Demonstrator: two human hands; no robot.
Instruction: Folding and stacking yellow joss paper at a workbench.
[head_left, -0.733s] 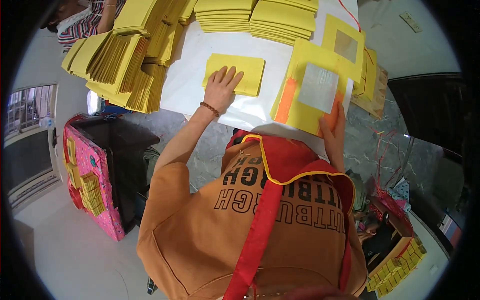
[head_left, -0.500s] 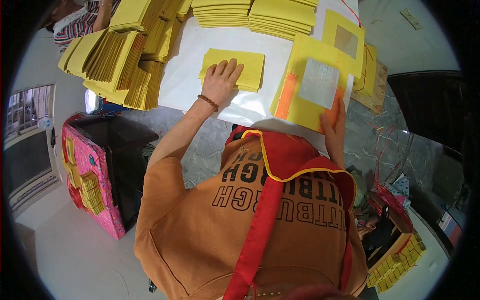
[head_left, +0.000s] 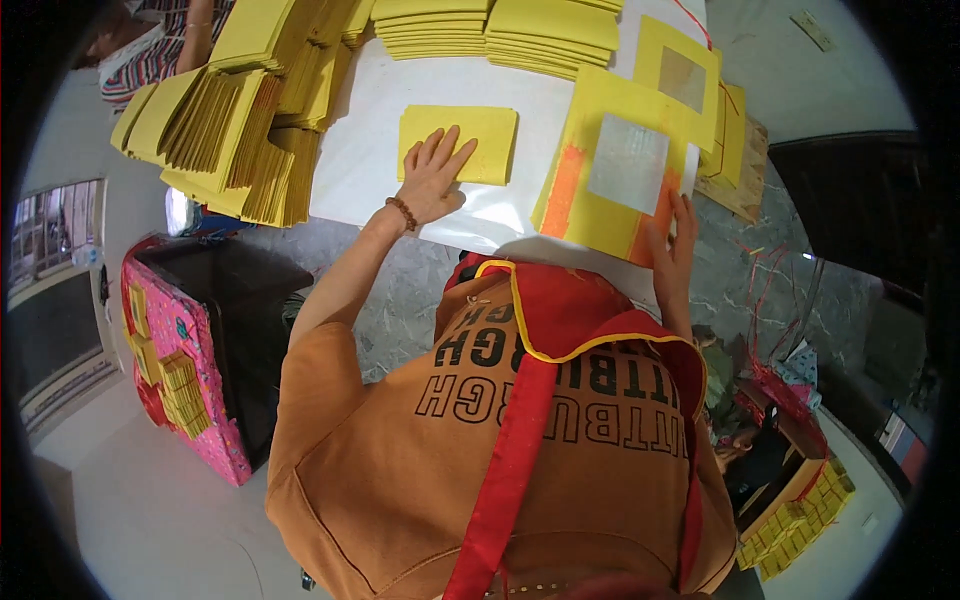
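My left hand (head_left: 433,188) rests with spread fingers on the near part of a small pile of folded yellow paper (head_left: 480,135), which lies on the white-covered table. A bead bracelet circles that wrist. To the right lies a pile of flat yellow paper sheets (head_left: 590,100); the top one bears a silver square (head_left: 628,160) and orange strips on two sides. At the near right edge of this pile, my right hand (head_left: 676,245) has its thumb and bent fingers closed round the margin of the paper. How many sheets they grip is not visible.
Thick stacks of folded yellow paper (head_left: 215,120) line the table's left side, and more stacks (head_left: 550,35) stand at its far edge. Another silver-square sheet (head_left: 645,45) lies far right. A pink-covered stand (head_left: 215,400) is at lower left. Someone in striped clothing (head_left: 160,65) is at upper left.
My left hand has slid back toward me over the folded pile, its fingers spreading. At the sheet edge, my right thumb has drawn closer to the fingers. The whole view has shifted slightly.
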